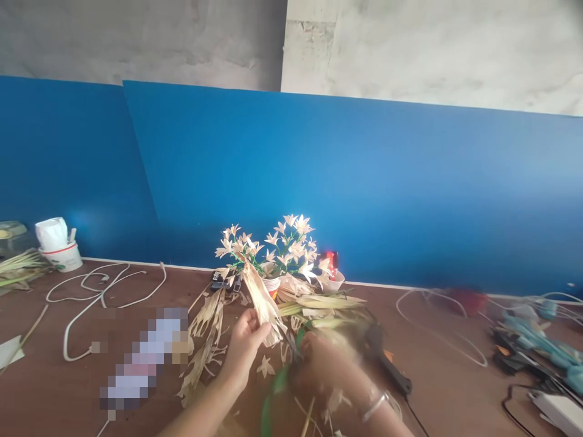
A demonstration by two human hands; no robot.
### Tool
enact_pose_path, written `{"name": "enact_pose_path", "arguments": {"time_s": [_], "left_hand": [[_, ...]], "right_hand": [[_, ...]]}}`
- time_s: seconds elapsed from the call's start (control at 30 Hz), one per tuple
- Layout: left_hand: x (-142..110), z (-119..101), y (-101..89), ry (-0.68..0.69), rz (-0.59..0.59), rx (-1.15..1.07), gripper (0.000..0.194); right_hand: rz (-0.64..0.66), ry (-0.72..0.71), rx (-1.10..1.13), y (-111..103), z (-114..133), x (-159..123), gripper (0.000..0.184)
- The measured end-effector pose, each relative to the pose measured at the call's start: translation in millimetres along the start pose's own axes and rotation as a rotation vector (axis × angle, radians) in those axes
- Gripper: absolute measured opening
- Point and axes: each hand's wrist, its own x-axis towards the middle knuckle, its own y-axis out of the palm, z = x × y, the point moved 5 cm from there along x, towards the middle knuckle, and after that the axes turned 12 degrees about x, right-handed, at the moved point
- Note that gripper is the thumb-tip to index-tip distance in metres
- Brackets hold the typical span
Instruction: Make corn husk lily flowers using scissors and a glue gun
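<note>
Head view: the left hand [248, 337] is closed in a pinch, thumb against fingers, on the lower part of a dried husk [260, 294]. The husk's long axis runs from its tip, towards the table's far edge, down to a broad frayed end towards the near side, slanting right as it descends. That frayed end lies between the two hands, touching the left and just apart from the right.

The right hand [321, 358] is blurred, to the right of and slightly nearer than the frayed end. A green item [274, 385] shows beside it; whether the fingers grip it cannot be determined.

Beneath, a loose star-shaped piece [265, 366] lies on the table [446, 370]. Beyond the hands, towards the far edge, stands a paper cup [272, 285], with pale flowers [296, 244] on green stems about it. Pale green leaves [330, 302] lie to the right of the husk. A black tool [387, 364] rests right of the right hand. At the far edge, a blue panel [346, 182] rises behind everything.
</note>
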Motion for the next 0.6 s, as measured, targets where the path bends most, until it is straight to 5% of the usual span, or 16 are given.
{"name": "enact_pose_path", "arguments": {"time_s": [0.1, 0.27, 0.5, 0.6], "left_hand": [[-3, -1, 3.0, 0.015, -0.012, -0.017, 0.032], [-13, -3, 8.8, 0.001, -0.036, -0.041, 0.034], [-17, -4, 8.8, -0.018, -0.003, -0.054, 0.037], [-18, 4, 4.9, -0.032, -0.096, -0.004, 0.041]], "right_hand": [[0.058, -0.007, 0.188, 6, 9, -4, 0.024], [0.187, -0.053, 1.08, 33, 29, -3, 0.021], [0.083, -0.04, 1.143, 41, 25, 3, 0.03], [0.091, -0.02, 1.138, 45, 23, 2, 0.031]]}}
